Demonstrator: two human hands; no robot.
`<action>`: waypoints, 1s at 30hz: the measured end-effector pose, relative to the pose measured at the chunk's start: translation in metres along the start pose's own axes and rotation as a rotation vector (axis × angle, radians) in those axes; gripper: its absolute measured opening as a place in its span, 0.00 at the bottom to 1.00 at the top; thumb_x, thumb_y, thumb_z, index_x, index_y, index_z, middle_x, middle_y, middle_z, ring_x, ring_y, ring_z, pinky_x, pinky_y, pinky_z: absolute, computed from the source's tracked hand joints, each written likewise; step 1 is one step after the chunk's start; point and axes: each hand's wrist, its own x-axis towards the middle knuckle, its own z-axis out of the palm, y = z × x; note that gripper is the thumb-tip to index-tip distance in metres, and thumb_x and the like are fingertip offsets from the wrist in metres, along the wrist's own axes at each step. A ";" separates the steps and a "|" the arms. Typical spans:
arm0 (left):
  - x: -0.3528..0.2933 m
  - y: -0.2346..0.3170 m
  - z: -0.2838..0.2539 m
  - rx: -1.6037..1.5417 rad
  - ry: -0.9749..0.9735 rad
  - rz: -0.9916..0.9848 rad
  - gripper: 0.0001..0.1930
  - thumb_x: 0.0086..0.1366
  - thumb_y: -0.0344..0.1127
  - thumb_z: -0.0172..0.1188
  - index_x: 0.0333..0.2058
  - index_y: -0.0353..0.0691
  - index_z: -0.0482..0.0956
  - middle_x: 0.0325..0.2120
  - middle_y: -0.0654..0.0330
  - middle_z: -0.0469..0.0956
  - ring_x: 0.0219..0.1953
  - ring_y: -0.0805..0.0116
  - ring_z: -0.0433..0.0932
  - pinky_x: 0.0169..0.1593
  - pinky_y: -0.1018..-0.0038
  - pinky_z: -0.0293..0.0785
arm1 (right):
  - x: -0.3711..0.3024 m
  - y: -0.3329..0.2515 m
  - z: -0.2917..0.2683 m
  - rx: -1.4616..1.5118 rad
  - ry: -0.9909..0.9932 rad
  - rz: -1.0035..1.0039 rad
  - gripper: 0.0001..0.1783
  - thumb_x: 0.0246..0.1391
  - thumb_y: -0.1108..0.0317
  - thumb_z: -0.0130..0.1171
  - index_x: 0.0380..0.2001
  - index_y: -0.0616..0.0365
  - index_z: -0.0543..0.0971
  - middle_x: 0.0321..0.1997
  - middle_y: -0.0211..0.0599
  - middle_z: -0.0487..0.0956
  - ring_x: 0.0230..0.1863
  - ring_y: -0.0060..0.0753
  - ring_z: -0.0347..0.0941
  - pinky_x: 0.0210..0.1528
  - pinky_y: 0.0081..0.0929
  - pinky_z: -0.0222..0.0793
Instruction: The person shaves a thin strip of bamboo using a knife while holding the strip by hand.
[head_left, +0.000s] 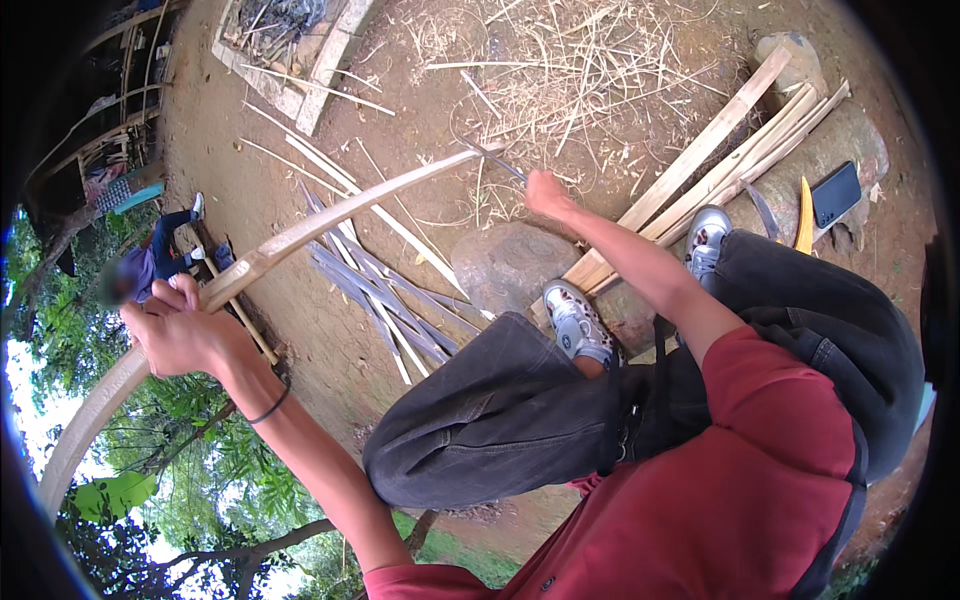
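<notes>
My left hand (pixel 180 330) is closed around a long, pale strip of split bamboo or wood (pixel 330 214), which looks curved in this wide view. The strip runs from the lower left edge up to the right, past my hand. In my right fist (pixel 550 194) is a knife, its handle mostly hidden by my fingers. Its thin dark blade (pixel 500 164) points up and left and lies at the strip's far end; whether it cuts into the strip I cannot tell. A dark band circles my left wrist.
Thin shavings (pixel 570 80) litter the ground ahead. Grey and pale strips (pixel 390 290) lie beside a rounded stone (pixel 515 265). Long slats (pixel 700 150) lean over a log (pixel 850 140) bearing a phone (pixel 836 194), a curved blade (pixel 762 212) and a yellow curved piece (pixel 804 216). Another person (pixel 165 245) sits left.
</notes>
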 end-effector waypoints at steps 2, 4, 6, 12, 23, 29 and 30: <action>0.000 0.000 -0.004 0.010 0.004 0.016 0.19 0.62 0.24 0.45 0.17 0.47 0.48 0.11 0.68 0.47 0.14 0.76 0.48 0.17 0.77 0.47 | -0.008 -0.003 -0.013 -0.076 0.014 -0.031 0.10 0.49 0.77 0.53 0.36 0.70 0.78 0.32 0.56 0.79 0.37 0.49 0.79 0.36 0.42 0.77; 0.002 0.002 -0.001 -0.012 0.008 -0.004 0.19 0.62 0.24 0.45 0.17 0.47 0.49 0.12 0.68 0.47 0.14 0.76 0.47 0.17 0.77 0.47 | -0.008 -0.028 -0.012 0.048 -0.077 0.031 0.10 0.49 0.78 0.52 0.35 0.71 0.78 0.32 0.56 0.79 0.36 0.48 0.79 0.33 0.40 0.78; 0.009 -0.006 -0.009 -0.007 0.005 0.017 0.19 0.61 0.24 0.47 0.17 0.46 0.49 0.10 0.67 0.47 0.13 0.77 0.48 0.16 0.77 0.48 | -0.016 -0.053 -0.014 0.117 -0.142 0.006 0.10 0.49 0.78 0.53 0.35 0.71 0.77 0.32 0.55 0.79 0.34 0.47 0.79 0.31 0.38 0.78; 0.022 -0.020 -0.024 0.094 0.087 -0.010 0.19 0.61 0.22 0.44 0.17 0.46 0.47 0.12 0.63 0.50 0.15 0.72 0.53 0.17 0.74 0.52 | -0.016 -0.041 0.006 0.148 -0.133 -0.060 0.09 0.48 0.80 0.51 0.33 0.72 0.78 0.28 0.58 0.78 0.27 0.48 0.79 0.25 0.36 0.77; 0.024 -0.023 -0.031 0.214 0.032 0.115 0.19 0.58 0.22 0.46 0.16 0.46 0.47 0.11 0.65 0.52 0.13 0.76 0.54 0.15 0.77 0.55 | -0.024 -0.055 -0.004 0.139 -0.058 -0.174 0.10 0.47 0.81 0.48 0.30 0.73 0.78 0.24 0.61 0.78 0.28 0.56 0.79 0.30 0.44 0.78; 0.017 -0.016 -0.018 0.157 0.170 0.000 0.16 0.58 0.25 0.50 0.16 0.43 0.54 0.14 0.59 0.66 0.14 0.75 0.63 0.15 0.79 0.58 | 0.002 0.003 0.007 0.013 -0.022 0.063 0.13 0.52 0.79 0.45 0.36 0.72 0.78 0.33 0.64 0.78 0.36 0.54 0.79 0.31 0.40 0.79; 0.020 -0.017 -0.019 0.165 0.167 0.011 0.16 0.59 0.26 0.51 0.16 0.42 0.55 0.14 0.58 0.67 0.14 0.75 0.64 0.15 0.79 0.58 | 0.008 0.014 0.006 -0.005 -0.009 0.063 0.14 0.53 0.78 0.45 0.37 0.73 0.78 0.34 0.64 0.78 0.36 0.53 0.79 0.31 0.39 0.79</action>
